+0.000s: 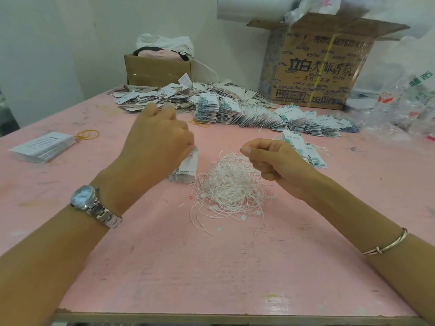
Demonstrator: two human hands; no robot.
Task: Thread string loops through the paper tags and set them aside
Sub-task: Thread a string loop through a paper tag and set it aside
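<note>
The left hand (160, 137) is curled knuckles-up over the near stack of paper tags (186, 171) and hides the stack's top; whether its fingertips grip a tag cannot be told. The right hand (275, 158) is fisted, its thumb and forefinger pinching thin strands lifted from the string loops (231, 187) heaped on the pink counter (211, 267). Threaded tags (270, 118) lie in rows behind.

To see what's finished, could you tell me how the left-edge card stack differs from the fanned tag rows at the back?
The card stack lies flat and squared; the fanned tag rows lean overlapping in long lines. The rows carry blue-green print, with white strings poking out; the stack shows plain text lines, no strings. Both are paper, on the pink table.
</note>
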